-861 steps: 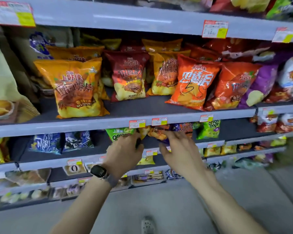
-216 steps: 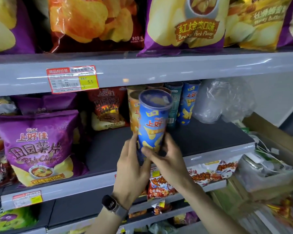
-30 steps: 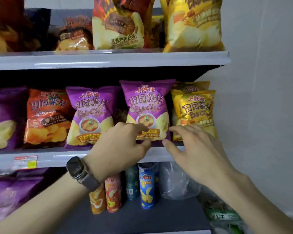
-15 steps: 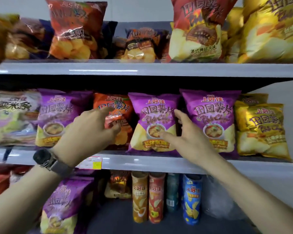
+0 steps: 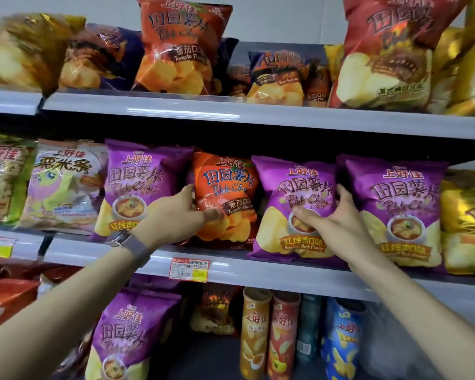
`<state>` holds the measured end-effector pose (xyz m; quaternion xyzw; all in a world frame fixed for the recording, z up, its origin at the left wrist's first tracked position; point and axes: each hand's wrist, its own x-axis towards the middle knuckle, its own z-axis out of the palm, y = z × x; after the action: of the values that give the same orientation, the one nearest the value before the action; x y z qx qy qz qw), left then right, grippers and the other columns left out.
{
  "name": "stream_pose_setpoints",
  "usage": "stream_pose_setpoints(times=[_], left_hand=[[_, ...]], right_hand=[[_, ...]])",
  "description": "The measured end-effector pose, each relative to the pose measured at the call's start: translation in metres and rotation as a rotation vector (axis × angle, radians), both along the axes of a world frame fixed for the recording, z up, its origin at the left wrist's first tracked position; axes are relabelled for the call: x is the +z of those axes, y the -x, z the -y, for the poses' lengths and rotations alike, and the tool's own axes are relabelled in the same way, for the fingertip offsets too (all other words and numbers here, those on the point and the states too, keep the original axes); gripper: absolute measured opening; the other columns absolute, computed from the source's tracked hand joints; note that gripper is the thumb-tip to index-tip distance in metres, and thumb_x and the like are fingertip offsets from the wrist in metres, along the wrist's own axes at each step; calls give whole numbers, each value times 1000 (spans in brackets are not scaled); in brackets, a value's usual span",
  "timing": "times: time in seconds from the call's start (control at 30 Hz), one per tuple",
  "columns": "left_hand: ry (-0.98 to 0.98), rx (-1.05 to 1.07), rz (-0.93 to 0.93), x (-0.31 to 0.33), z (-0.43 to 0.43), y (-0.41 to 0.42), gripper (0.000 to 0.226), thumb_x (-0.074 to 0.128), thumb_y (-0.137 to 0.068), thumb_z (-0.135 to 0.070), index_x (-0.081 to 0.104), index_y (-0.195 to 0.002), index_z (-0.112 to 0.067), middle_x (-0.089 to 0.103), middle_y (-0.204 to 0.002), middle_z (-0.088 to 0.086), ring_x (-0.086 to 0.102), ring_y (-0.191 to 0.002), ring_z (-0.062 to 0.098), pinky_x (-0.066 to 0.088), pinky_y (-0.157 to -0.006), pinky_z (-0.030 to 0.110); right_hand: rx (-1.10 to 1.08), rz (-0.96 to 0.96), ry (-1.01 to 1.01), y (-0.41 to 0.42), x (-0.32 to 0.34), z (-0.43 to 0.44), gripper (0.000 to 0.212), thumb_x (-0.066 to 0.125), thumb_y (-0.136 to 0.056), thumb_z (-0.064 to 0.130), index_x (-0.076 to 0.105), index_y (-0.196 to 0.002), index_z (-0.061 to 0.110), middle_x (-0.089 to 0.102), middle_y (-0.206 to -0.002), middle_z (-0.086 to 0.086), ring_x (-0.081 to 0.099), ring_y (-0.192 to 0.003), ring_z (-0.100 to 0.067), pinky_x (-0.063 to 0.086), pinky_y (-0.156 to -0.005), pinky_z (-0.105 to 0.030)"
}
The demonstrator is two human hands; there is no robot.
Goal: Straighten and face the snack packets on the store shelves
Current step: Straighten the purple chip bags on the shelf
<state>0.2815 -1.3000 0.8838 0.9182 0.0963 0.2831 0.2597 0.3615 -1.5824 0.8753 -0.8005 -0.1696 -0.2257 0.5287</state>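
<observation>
While my left hand [image 5: 173,218] curls its fingers [image 5: 186,191] round the orange tomato packet [image 5: 231,187] just above the price tag [image 5: 189,268], my right hand [image 5: 332,218] grips the purple packet [image 5: 294,193] up and to the right of that tag. I judge both need squaring forward next.

This is a shop, in its snack aisle. Tiers of grey metal shelves [image 5: 258,116] run across the view, each stocked with rows of crisps facing outward: an orange tomato packet [image 5: 231,182] beside a purple packet [image 5: 294,187], its twin [image 5: 403,204] next along, and gold packets [image 5: 466,215] at the right. A printed price label [image 5: 189,267] sits on the shelf lip. Crisp canisters [image 5: 254,333] stand side by side on the tier below.
</observation>
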Motion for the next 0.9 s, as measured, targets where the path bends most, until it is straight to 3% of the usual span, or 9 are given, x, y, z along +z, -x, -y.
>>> stream_pose_setpoints(times=[0.13, 0.27, 0.4, 0.53, 0.6, 0.67, 0.7, 0.8, 0.9], left_hand=[[-273, 40, 50, -4, 11, 6, 59, 62, -93, -63, 49, -134, -22, 68, -111, 0, 58, -91, 25, 35, -78, 33], [-415, 15, 73, -6, 6, 19, 49, 49, -90, -66, 58, -106, -20, 67, -94, 2, 66, -92, 32, 47, -75, 40], [-428, 60, 203, -1, -6, 42, 38, 56, -95, -55, 72, -100, -22, 72, -82, 4, 68, -84, 31, 54, -70, 40], [-186, 175, 370, 6, -60, 62, 48, 64, -88, -58, 69, -124, -26, 75, -105, 0, 71, -98, 30, 58, -86, 45], [-50, 218, 377, 6, -90, 66, 56, 75, -92, -47, 59, -137, -19, 70, -114, 1, 67, -102, 28, 56, -93, 47], [101, 195, 313, 6, -111, 60, 61, 81, -89, -42, 57, -137, -13, 66, -112, -3, 65, -99, 24, 54, -94, 45], [202, 127, 275, 6, -116, 57, 55, 84, -85, -44, 62, -127, -15, 69, -106, -6, 68, -93, 21, 53, -89, 41], [406, -73, 220, 3, -133, 41, 56, 85, -68, -57, 75, -108, -19, 82, -95, -4, 78, -89, 15, 59, -81, 36], [525, -143, 229, 4, -145, 29, 64, 94, -66, -53, 77, -113, -13, 82, -103, 4, 78, -101, 29, 61, -94, 49]], right_hand=[[-159, 315, 309, 24, -10, 3, 90, 73, -91, 44, 25, -163, 21, 21, -169, 5, 22, -154, -18, 23, -124, -36], [-91, 526, 512, 54, -20, -9, 66, 62, -96, 45, 44, -155, 23, 35, -160, 12, 21, -151, -7, 20, -123, -28], [141, 373, 510, 69, -18, -44, 69, 62, -96, 51, 35, -158, 35, 33, -158, 27, 27, -146, 4, 19, -116, -12], [427, -34, 237, 61, -8, -83, 95, 75, -87, 50, 20, -163, 36, 43, -120, 42, 47, -118, 11, 34, -103, -19], [479, -72, 167, 53, -6, -100, 107, 76, -83, 55, 9, -164, 36, 43, -137, 36, 44, -125, 10, 33, -107, -19], [433, -63, 150, 47, -3, -114, 127, 70, -66, 66, -2, -165, 33, 14, -169, 19, 19, -155, -9, 18, -126, -35], [423, -78, 122, 44, -1, -121, 132, 69, -59, 68, -2, -165, 33, 14, -171, 12, 16, -157, -15, 17, -128, -40], [412, -110, 10, 33, -1, -133, 126, 74, -51, 65, 20, -160, 34, 53, -147, 8, 50, -136, -18, 39, -118, -45], [386, -79, 27, 33, -1, -136, 126, 73, -53, 67, 17, -162, 36, 46, -151, 6, 44, -140, -20, 36, -119, -47]])
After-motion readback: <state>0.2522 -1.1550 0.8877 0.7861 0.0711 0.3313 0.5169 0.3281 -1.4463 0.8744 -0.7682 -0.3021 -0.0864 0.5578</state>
